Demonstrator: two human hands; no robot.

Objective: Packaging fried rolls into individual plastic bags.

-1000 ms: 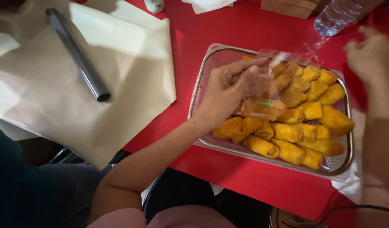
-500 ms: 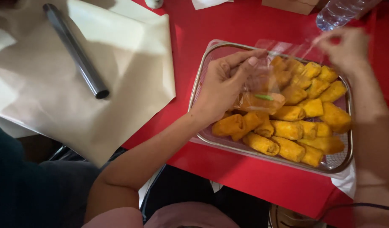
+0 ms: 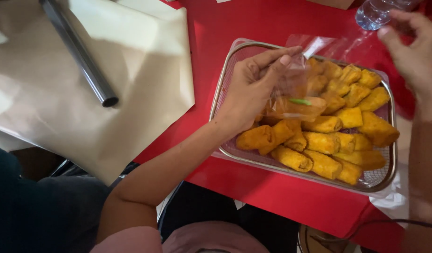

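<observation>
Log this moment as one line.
left hand: holds clear bag with fried roll over mesh tray | right hand: raised, open, empty

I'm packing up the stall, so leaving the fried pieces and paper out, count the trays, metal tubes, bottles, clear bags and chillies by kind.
Mesh tray: 1
Metal tube: 1
Water bottle: 1
Clear bag, pinched in the left hand: 1
Green chilli, inside the bag: 1
Total: 5
</observation>
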